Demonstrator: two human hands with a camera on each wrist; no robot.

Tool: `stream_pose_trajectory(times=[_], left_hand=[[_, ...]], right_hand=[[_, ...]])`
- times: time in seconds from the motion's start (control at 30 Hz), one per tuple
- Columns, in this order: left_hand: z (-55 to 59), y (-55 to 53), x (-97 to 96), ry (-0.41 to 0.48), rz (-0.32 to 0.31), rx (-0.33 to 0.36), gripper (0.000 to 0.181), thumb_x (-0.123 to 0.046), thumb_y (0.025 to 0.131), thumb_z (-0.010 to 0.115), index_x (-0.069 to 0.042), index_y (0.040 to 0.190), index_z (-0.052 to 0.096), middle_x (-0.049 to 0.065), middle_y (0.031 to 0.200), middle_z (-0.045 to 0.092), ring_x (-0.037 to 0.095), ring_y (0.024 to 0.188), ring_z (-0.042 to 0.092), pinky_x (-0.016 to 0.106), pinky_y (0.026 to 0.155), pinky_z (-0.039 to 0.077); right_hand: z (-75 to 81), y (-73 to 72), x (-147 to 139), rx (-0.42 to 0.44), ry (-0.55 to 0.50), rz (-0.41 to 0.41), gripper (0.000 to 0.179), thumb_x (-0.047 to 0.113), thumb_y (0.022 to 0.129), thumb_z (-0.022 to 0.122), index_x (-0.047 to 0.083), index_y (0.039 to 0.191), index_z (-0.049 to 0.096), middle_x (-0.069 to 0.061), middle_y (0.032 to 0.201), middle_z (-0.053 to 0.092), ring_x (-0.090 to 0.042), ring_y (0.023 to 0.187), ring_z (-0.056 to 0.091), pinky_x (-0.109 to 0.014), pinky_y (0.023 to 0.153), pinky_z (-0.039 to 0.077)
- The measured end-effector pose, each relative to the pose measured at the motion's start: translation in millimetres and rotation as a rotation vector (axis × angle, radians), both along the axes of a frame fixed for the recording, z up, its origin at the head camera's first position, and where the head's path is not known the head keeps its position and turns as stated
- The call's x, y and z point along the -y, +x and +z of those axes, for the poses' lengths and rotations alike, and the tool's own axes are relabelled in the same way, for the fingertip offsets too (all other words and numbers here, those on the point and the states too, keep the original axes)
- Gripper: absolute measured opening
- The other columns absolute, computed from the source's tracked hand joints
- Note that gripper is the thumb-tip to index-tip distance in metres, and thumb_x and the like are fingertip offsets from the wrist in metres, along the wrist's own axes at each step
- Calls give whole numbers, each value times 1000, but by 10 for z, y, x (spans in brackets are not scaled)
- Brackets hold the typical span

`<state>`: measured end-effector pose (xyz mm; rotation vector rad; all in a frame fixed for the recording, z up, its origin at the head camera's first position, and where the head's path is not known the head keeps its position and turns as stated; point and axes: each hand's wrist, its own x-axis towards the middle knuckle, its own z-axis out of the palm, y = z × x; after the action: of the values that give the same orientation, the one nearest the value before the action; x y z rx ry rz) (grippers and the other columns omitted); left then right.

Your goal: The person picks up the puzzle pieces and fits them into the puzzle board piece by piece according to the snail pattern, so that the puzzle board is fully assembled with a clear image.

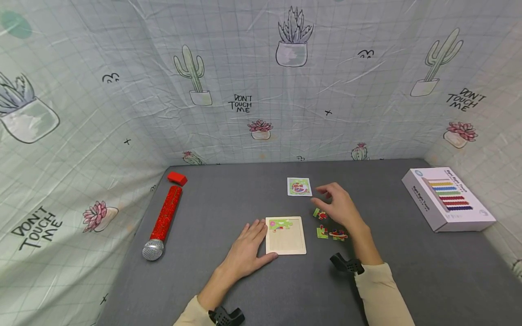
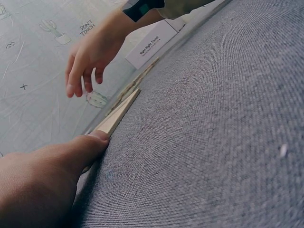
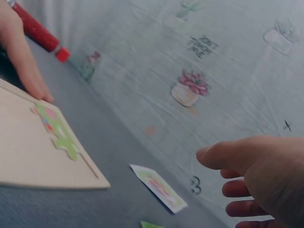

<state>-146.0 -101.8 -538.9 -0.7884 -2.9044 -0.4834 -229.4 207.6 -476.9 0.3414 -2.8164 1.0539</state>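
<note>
A wooden jigsaw tray (image 1: pixel 287 243) lies flat in front of me, with joined green puzzle pieces (image 1: pixel 281 224) along its top left. Against its left edge rests my left hand (image 1: pixel 248 249), fingers extended; the thumb touches the tray's side (image 2: pixel 118 111) in the left wrist view. My right hand (image 1: pixel 337 206) hovers over the table, fingers loosely bent, holding nothing visible. Beneath and beside it lie loose pieces: a green and red piece (image 1: pixel 320 213), a green piece (image 1: pixel 322 232) and a dark-and-red patch of pieces (image 1: pixel 338 234). The picture card (image 3: pixel 159 189) sits just beyond the right fingertips.
A red glittery microphone (image 1: pixel 166 213) lies at the left, with a red block (image 1: pixel 177 178) past its far end. At the far right stands a white box (image 1: pixel 448 199) with coloured bars printed on it. Printed cloth (image 1: pixel 261 81) walls in the grey table.
</note>
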Motion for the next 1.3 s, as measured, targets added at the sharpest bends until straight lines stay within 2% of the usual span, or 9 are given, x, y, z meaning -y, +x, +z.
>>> stream_pose_trajectory(times=[0.4,0.77,1.03,1.3], left_hand=[[-15,1,3,-5,-1,-9,88,-64,91,59,0,150,44,13,159,40,27,151,34,47,126,27],[-23,1,4,-4,-5,-5,88,-64,91,59,-1,150,44,13,160,40,28,151,34,47,125,27],[-8,-4,8,12,-11,-18,87,-63,91,61,0,149,45,14,159,41,29,150,36,48,124,29],[-1,1,5,5,-4,0,88,-63,91,60,0,150,44,14,159,40,28,151,34,48,125,27]], right_hand=[[-93,-57,-325,-13,-31,-94,47,28,94,70,0,130,61,-20,124,58,-39,108,60,-55,88,53],[-210,-66,-548,52,-49,-130,50,29,97,65,-2,135,57,-24,129,53,-41,113,55,-58,91,49],[-267,-85,-670,78,4,-162,48,22,96,66,-5,134,56,-28,127,53,-42,109,53,-59,92,46],[-334,-98,-729,112,75,-189,49,22,96,65,-10,132,56,-33,128,52,-49,119,48,-64,100,41]])
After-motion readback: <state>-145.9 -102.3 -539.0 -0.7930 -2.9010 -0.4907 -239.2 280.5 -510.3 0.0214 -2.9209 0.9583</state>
